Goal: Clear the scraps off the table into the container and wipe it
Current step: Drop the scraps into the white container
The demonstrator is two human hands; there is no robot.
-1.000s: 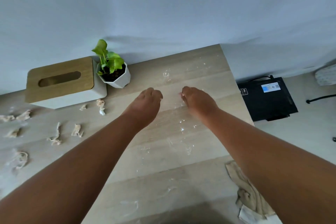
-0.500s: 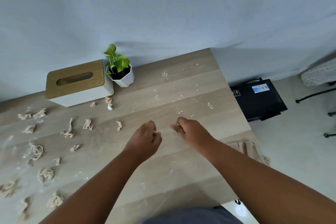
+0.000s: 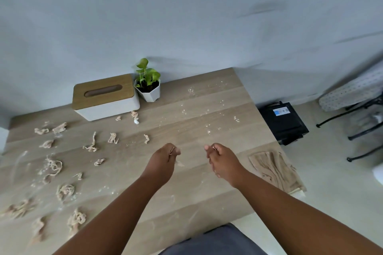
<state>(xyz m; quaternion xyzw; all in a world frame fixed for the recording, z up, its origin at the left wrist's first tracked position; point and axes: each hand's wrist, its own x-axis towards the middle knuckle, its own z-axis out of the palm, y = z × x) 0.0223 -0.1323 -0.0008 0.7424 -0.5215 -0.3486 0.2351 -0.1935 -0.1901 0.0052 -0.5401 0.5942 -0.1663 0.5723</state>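
Several beige, stringy dough scraps (image 3: 51, 167) litter the left half of the wooden table (image 3: 207, 109), and fine white crumbs (image 3: 208, 125) speckle the far right part. My left hand (image 3: 163, 161) hovers over the table's middle with its fingers curled around a small scrap; another bit (image 3: 179, 164) lies just under it. A hand's width to the right, my right hand (image 3: 222, 160) pinches a tiny scrap at its fingertips. A crumpled beige cloth (image 3: 274, 170) lies on the table's right edge. No container for the scraps shows.
A white tissue box with a wooden lid (image 3: 104, 97) and a small potted plant (image 3: 148, 87) stand at the back by the wall. A black device (image 3: 284, 122) sits on the floor to the right, with black metal legs (image 3: 360, 130) beyond it.
Both hands have drawn back from the far right part of the table toward me, fingers closing on small bits. The view has pulled back, so more scraps on the left show.
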